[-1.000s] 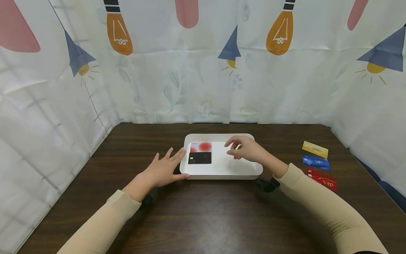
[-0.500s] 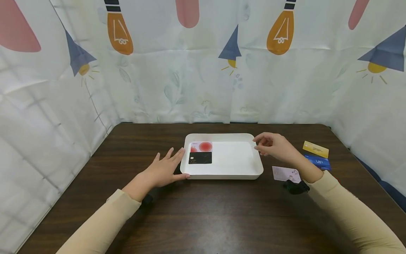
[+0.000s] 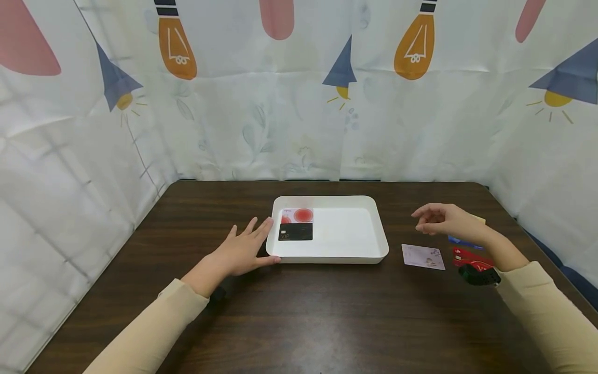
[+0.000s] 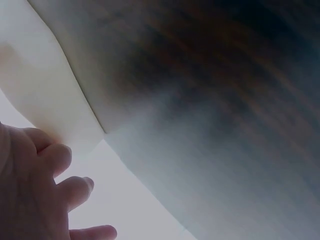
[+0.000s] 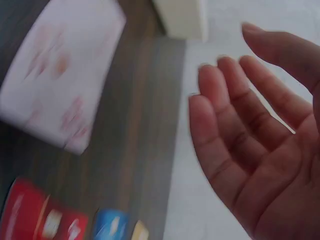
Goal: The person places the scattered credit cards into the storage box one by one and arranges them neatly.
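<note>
A white tray point(image 3: 345, 234) sits on the dark wooden table, with a pink card with red circles point(image 3: 297, 215) and a black VIP card point(image 3: 296, 231) side by side at its left end. My left hand point(image 3: 242, 249) rests with spread fingers against the tray's left edge. To the right of the tray my right hand point(image 3: 446, 219) hovers with relaxed, slightly bent fingers, and its palm in the right wrist view holds nothing. Below it lies a pale pink card point(image 3: 423, 257). A red VIP card point(image 3: 472, 258) and a blue card point(image 3: 464, 242) are partly hidden by the right wrist.
A yellow card point(image 3: 478, 219) shows only at its edge behind the right hand. Dark table surface point(image 3: 299, 311) stretches in front of the tray. A white patterned curtain point(image 3: 299, 130) hangs around the table's back and sides.
My right hand has moved from above the tray to the right, toward the cards beside it. The pale pink card has come into view from behind the right forearm. My left hand stays put.
</note>
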`<state>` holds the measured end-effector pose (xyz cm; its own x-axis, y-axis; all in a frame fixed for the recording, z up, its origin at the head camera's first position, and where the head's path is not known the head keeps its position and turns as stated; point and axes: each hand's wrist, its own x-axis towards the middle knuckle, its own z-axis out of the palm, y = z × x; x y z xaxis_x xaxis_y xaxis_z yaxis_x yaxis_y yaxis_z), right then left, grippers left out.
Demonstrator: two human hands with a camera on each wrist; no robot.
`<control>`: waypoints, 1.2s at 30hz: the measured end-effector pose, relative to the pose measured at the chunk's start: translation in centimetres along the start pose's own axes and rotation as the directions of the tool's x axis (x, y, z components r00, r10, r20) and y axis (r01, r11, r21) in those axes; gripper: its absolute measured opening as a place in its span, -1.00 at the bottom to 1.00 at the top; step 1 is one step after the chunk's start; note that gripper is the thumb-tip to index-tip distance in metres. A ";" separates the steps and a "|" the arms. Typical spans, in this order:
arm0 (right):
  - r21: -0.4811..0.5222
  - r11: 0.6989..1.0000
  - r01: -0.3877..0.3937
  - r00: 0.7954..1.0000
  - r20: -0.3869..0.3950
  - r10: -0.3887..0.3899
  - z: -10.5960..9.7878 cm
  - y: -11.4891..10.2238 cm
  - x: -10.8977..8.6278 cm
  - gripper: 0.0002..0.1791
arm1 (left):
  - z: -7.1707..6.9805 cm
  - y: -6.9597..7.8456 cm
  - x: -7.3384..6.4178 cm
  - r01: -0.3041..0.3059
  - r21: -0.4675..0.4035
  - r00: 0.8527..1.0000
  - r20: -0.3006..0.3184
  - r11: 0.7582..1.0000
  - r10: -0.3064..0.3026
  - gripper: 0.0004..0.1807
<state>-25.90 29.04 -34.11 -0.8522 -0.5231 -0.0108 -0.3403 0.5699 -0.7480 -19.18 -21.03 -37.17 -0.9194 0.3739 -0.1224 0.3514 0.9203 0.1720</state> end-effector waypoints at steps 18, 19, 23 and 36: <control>-0.202 0.971 -0.124 0.970 0.180 0.162 -0.1 3.9 -2.3 -0.42 | 0.1 -0.1 0.1 0.018 0.033 1.000 -0.002 0.999 -0.018 0.12; -0.216 0.968 -0.126 0.969 0.184 0.167 -0.1 4.0 -2.3 -0.40 | 0.0 -0.1 0.1 0.019 0.034 1.000 -0.003 0.999 -0.019 0.11; -0.245 0.962 -0.123 0.970 0.178 0.169 0.2 3.9 -2.4 -0.37 | -0.1 -0.1 0.1 0.015 0.030 1.000 -0.009 0.999 -0.014 0.10; -0.275 0.953 -0.130 0.966 0.181 0.184 0.3 3.7 -2.2 -0.49 | 0.4 -0.3 0.3 0.010 0.018 1.000 0.002 1.000 -0.010 0.17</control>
<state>-25.21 32.09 -37.10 -0.8140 -0.5153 -0.2682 -0.3226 0.7849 -0.5290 -19.51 -21.19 -37.62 -0.9226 0.3647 -0.1258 0.3452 0.9260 0.1532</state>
